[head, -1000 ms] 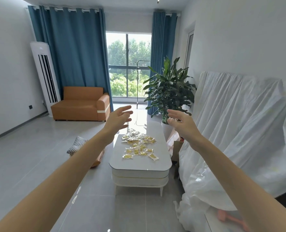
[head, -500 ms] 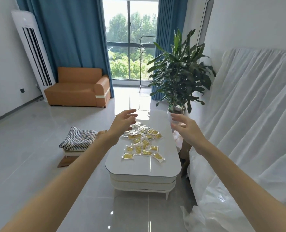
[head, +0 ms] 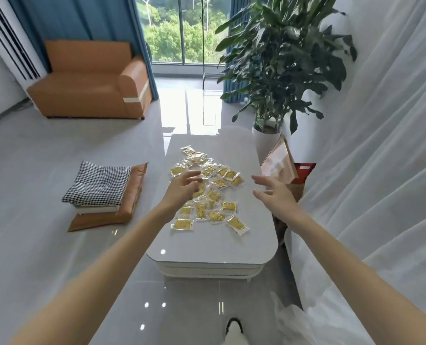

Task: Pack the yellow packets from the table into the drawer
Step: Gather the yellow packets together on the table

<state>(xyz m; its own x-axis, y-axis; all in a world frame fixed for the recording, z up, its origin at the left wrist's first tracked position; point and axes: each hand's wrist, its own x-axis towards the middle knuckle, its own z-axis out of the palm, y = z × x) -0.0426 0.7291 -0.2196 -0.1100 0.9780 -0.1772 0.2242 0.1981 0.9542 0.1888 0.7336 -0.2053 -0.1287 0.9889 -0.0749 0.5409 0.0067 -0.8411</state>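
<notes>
Several yellow packets (head: 208,192) in clear wrappers lie scattered over the middle of a white oval coffee table (head: 214,252). The table's front shows stacked white drawer fronts (head: 207,268), closed. My left hand (head: 183,189) is stretched out above the left side of the packets with relaxed fingers and holds nothing. Out over the table's right edge hovers my right hand (head: 273,192), fingers spread, also empty. Both arms reach forward from the bottom of the view.
A sofa draped in white sheeting (head: 371,195) runs along the right. A potted plant (head: 281,58) stands beyond the table, with a pink box (head: 279,161) and red bag (head: 304,170) beside it. Cushions (head: 102,192) lie on the floor left; an orange armchair (head: 90,83) stands far left.
I have come closer to the table and the view has tilted down. Both hands have dropped towards the packets and stay empty.
</notes>
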